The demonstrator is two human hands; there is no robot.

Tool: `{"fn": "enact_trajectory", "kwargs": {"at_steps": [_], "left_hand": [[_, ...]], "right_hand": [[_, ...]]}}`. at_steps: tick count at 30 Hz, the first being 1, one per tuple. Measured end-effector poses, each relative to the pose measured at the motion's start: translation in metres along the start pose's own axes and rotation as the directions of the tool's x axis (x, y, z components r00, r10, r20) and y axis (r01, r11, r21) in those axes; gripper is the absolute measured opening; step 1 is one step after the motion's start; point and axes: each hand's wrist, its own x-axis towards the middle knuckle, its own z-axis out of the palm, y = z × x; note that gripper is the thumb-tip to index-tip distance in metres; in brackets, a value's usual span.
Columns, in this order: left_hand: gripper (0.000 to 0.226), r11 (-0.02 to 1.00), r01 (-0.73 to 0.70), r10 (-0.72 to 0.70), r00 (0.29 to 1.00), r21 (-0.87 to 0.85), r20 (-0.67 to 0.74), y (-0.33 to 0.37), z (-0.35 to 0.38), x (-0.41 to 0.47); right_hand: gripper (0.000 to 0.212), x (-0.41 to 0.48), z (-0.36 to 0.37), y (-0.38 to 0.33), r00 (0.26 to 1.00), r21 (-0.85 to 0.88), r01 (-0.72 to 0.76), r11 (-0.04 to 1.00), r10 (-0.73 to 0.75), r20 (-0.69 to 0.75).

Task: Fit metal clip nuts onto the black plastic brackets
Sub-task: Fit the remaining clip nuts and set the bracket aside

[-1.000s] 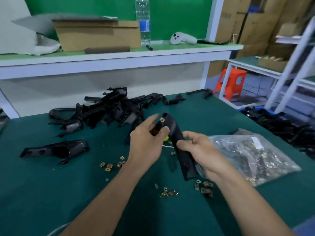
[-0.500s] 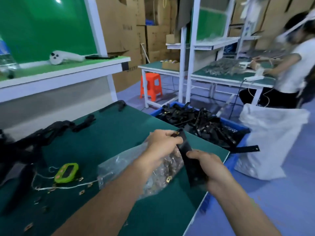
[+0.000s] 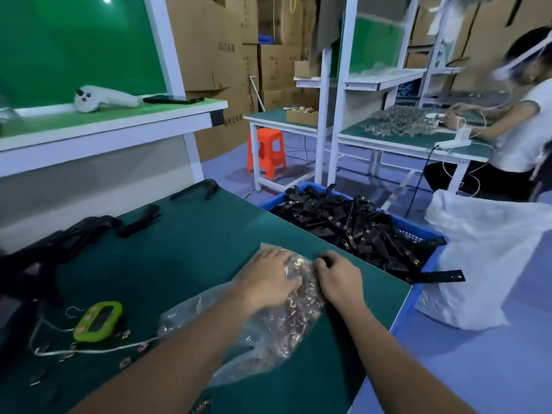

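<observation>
Left hand: the left hand (image 3: 268, 279) lies palm down on the clear bag (image 3: 268, 333), fingers spread and flat against the plastic.
Right hand: the right hand (image 3: 342, 279) is at the bag's right edge with curled fingers; a small black part (image 3: 324, 260) shows at its knuckles, and I cannot tell what it grips.
Clip nuts: most are inside the bag on the green bench (image 3: 194, 249); loose clip nuts (image 3: 125, 362) lie to the left near a green device (image 3: 98, 321).
Brackets: a pile of black brackets (image 3: 74, 237) sits at the bench's far left; more brackets (image 3: 352, 222) fill a blue crate (image 3: 418, 228) beside the bench.
Surroundings: a white sack (image 3: 484, 264) stands by the crate; another person (image 3: 519, 130) is at a farther bench.
</observation>
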Motion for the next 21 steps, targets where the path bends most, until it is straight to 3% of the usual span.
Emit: {"fn": "enact_trajectory", "kwargs": {"at_steps": [4, 7, 11, 15, 18, 21], "left_hand": [[0.065, 0.999, -0.048, 0.05, 0.993, 0.013, -0.103, -0.009, 0.026, -0.01], [0.066, 0.997, -0.055, 0.052, 0.997, -0.044, -0.064, -0.01, 0.022, -0.01], [0.06, 0.994, -0.064, 0.062, 0.998, -0.085, -0.028, -0.017, 0.0, -0.028], [0.04, 0.993, 0.085, -0.075, 0.991, 0.083, -0.114, -0.055, -0.025, -0.063], [0.032, 0.982, 0.189, -0.189, 0.951, -0.025, -0.247, -0.098, -0.039, -0.095], [0.028, 0.926, 0.347, -0.378, 0.855, -0.149, -0.355, -0.143, -0.051, -0.137]], "right_hand": [[0.013, 0.0, -0.01, -0.002, 0.997, 0.109, -0.07, 0.992, 0.068, 0.028], [0.012, -0.005, -0.012, -0.004, 0.996, 0.149, -0.087, 0.985, 0.085, 0.022], [0.023, -0.015, -0.012, -0.019, 0.997, -0.014, 0.006, 1.0, -0.005, 0.076], [0.035, -0.025, -0.003, -0.063, 0.979, -0.256, 0.19, 0.948, -0.164, 0.122], [0.036, -0.035, 0.022, -0.11, 0.956, -0.221, 0.219, 0.95, -0.163, 0.245], [0.033, -0.065, 0.064, -0.153, 0.891, -0.165, 0.35, 0.922, -0.274, 0.361]]}}
